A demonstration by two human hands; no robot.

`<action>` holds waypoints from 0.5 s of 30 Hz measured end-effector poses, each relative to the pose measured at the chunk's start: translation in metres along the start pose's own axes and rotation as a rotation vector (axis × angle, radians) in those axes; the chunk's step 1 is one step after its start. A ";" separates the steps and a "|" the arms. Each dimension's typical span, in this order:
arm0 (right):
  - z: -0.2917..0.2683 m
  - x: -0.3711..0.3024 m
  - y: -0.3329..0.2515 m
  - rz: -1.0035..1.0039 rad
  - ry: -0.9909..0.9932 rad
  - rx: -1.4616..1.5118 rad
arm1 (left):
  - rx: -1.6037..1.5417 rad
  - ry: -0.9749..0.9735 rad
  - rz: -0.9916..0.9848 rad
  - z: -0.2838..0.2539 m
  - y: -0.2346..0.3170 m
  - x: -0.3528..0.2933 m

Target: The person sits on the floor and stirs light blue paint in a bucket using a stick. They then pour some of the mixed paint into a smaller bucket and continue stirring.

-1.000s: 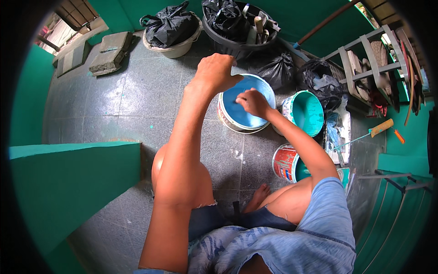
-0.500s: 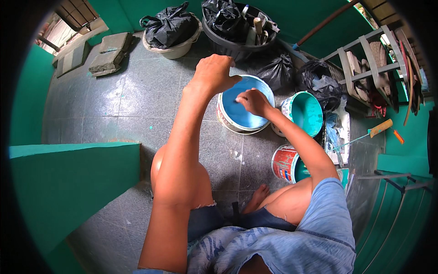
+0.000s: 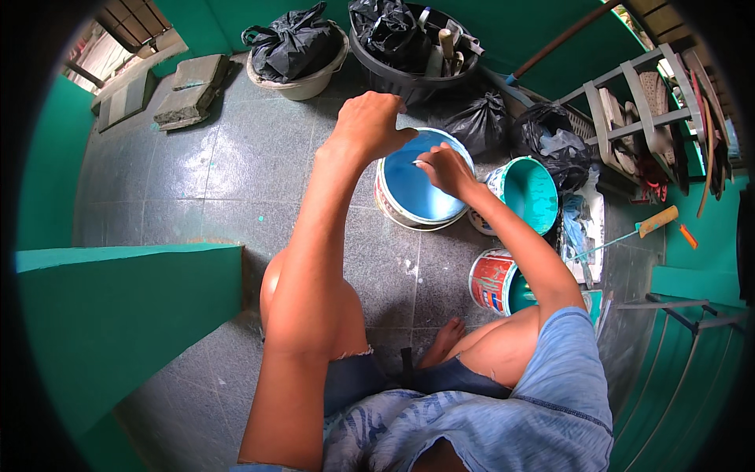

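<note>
White round plastic bucket of blue paint stands on the grey tiled floor, in front of the person's knees. Right hand over the bucket's mouth, fingers closed round a thin pale stick-like tool; the tool's kind cannot be told. Left hand at the bucket's far left rim, fingers curled; whether it grips the rim cannot be told. Just right of the bucket: a round pail of teal paint. Nearer the person: a red-and-white can. Behind: black plastic bags.

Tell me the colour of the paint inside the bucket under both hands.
Light blue, in the round white-walled paint bucket; head view.
</note>
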State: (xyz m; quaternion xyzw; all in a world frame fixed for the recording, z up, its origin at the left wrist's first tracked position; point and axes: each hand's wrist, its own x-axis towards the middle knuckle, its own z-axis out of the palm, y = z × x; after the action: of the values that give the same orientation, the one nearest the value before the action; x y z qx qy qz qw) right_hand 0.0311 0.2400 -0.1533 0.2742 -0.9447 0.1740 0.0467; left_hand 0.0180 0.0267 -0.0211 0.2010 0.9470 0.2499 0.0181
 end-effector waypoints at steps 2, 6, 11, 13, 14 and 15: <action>-0.002 0.002 0.002 0.021 -0.250 -0.182 | -0.001 0.030 0.014 0.001 0.001 -0.002; -0.007 0.007 -0.001 0.066 -0.733 0.032 | 0.005 0.066 0.026 0.003 -0.004 -0.004; -0.001 0.003 -0.003 0.065 -0.149 0.315 | 0.011 0.009 0.008 0.000 -0.001 -0.001; -0.001 0.000 0.001 -0.039 -0.070 -0.048 | -0.004 0.026 0.012 0.002 0.000 0.000; -0.003 0.000 0.001 -0.093 -0.028 -0.229 | -0.001 0.030 0.016 0.001 0.001 0.000; 0.001 -0.002 0.003 -0.045 -0.165 -0.293 | 0.001 0.033 0.019 0.001 0.002 -0.001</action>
State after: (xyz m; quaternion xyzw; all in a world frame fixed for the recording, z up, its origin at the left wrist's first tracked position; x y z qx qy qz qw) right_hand 0.0310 0.2434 -0.1555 0.2990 -0.9541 0.0100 0.0124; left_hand 0.0195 0.0281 -0.0209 0.2060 0.9453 0.2528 0.0000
